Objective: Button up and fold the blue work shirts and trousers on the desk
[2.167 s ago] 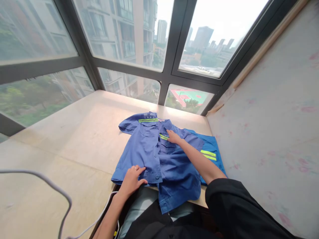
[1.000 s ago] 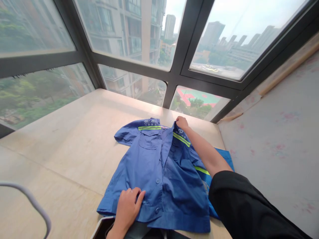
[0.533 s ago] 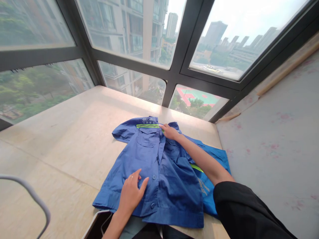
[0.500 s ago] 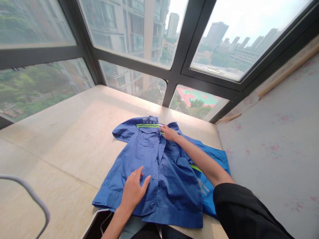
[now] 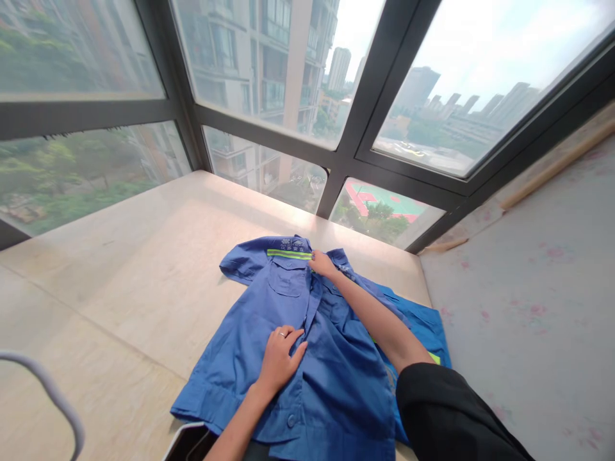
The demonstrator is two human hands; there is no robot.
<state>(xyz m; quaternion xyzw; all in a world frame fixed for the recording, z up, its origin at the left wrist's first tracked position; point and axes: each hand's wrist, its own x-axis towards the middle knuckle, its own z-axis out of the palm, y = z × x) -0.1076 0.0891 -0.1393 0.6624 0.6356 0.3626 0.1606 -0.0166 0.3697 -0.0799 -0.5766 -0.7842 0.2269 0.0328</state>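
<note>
One blue jacket [image 5: 331,358] lies front up on the pale sill [image 5: 120,275], long axis running away from the person, collar toward the window [image 5: 269,160], hem nearest; the left hand [image 5: 279,360] rests on its front, thumb apart from the fingers; the right hand's [image 5: 323,264] fingers bunch at the neckline, whether clamped on cloth I cannot tell

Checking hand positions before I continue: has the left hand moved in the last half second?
Yes: judged against the window post, the left hand has shifted right and forward, nearer the post.
</note>
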